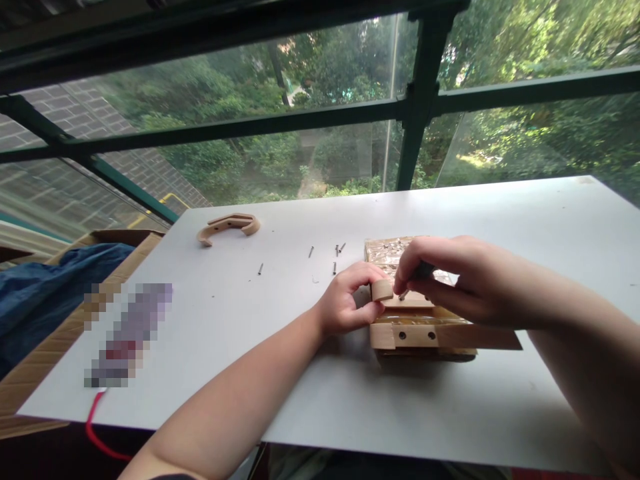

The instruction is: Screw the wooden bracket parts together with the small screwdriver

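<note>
My left hand (pixel 353 298) grips the rounded end of a light wooden piece (pixel 383 291), which lies on a tape-wrapped block (pixel 375 250). My right hand (pixel 435 277) is closed around a dark object (pixel 424 269), mostly hidden by the fingers, over the same wooden piece. A screw (pixel 403 295) shows at the wood just below my right fingertips. Along the block's near side lies another wooden piece (pixel 415 336) with two dark screw holes and a pointed right end.
A curved wooden piece (pixel 229 227) lies at the table's back left. Several loose screws (pixel 335 268) are scattered left of the block. A blurred purple item (pixel 143 320) with a red cord sits on the white table (pixel 215 353). Left of it stands a cardboard box (pixel 37 373) holding blue cloth.
</note>
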### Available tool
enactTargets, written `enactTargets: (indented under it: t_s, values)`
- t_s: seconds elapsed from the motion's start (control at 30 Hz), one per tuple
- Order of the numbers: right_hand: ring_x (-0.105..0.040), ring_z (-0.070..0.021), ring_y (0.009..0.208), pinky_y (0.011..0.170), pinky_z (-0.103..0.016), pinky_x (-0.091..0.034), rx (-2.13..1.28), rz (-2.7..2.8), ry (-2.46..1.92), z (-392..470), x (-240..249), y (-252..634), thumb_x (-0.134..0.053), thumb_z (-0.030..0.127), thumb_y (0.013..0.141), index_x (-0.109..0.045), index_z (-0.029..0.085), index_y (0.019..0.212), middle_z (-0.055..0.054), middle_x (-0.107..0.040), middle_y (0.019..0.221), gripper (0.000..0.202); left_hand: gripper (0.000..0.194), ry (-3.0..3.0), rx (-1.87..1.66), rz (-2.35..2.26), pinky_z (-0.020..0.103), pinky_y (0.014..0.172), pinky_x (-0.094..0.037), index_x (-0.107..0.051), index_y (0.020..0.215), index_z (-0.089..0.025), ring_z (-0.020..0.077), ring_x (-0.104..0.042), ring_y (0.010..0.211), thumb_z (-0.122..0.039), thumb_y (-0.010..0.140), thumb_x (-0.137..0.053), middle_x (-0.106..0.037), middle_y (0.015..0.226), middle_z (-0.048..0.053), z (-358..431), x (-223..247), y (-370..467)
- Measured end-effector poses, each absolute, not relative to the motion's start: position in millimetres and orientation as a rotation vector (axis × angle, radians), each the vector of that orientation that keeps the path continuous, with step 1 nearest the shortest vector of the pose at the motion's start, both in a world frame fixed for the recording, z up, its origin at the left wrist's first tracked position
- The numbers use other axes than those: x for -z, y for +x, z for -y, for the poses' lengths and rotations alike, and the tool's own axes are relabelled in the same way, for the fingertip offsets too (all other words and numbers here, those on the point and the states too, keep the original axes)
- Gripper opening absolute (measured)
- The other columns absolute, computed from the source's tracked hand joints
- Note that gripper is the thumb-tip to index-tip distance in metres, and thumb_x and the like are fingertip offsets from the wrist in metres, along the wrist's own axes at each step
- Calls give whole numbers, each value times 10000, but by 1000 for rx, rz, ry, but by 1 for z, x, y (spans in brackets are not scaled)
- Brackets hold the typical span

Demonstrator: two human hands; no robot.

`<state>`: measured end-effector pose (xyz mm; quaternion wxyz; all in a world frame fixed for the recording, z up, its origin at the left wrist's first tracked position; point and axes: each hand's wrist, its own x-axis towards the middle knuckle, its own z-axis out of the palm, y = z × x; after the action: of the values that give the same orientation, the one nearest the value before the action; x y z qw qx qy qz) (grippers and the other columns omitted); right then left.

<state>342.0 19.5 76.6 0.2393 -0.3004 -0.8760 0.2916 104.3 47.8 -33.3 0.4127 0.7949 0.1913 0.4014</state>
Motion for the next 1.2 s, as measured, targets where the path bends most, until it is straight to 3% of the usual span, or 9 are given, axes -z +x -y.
enactTargets:
  t_s: [0.27, 0.43, 0.7, 1.0, 1.2]
  values:
    - [-568, -147, 713, 619, -268, -427, -854, 2393, -791, -17, -75, 339, -588, 162, 881, -582, 215, 946, -20, -667, 839, 84, 200, 2009, -1004, -491, 406, 935, -528, -658, 889, -187, 244, -650, 993, -380, 839, -673, -698, 1005, 105, -47, 31, 105]
    - [-572, -162, 747, 639, -276, -427, -891, 2401, -814, -14, -79, 338, -544, 98, 825, -554, 207, 999, -37, -675, 889, 206, 211, 2034, -998, -483, 414, 936, -520, -669, 913, -185, 244, -644, 986, -387, 854, -649, -689, 1010, 107, -47, 30, 105]
    - [-613, -170, 811, 681, -276, -449, -888, 2420, -887, -15, -78, 340, -531, 131, 889, -538, 212, 1164, -59, -694, 1010, 286, 205, 2030, -996, -474, 414, 943, -511, -643, 886, -188, 254, -643, 1007, -389, 849, -657, -692, 1013, 107, -48, 30, 105]
    - [-612, -158, 672, 594, -261, -410, -732, 2402, -954, -19, -79, 341, -631, 261, 875, -615, 209, 993, -31, -701, 790, 130, 200, 2012, -1023, -490, 401, 941, -523, -657, 926, -188, 249, -654, 1009, -367, 839, -683, -693, 1051, 113, -47, 34, 104]
    - [-526, -119, 567, 536, -248, -348, -637, 2416, -1032, -19, -81, 340, -676, 349, 859, -589, 210, 862, 4, -644, 677, 165, 191, 1995, -1011, -466, 405, 947, -520, -664, 928, -180, 250, -665, 1010, -352, 849, -681, -701, 1042, 115, -47, 33, 104]
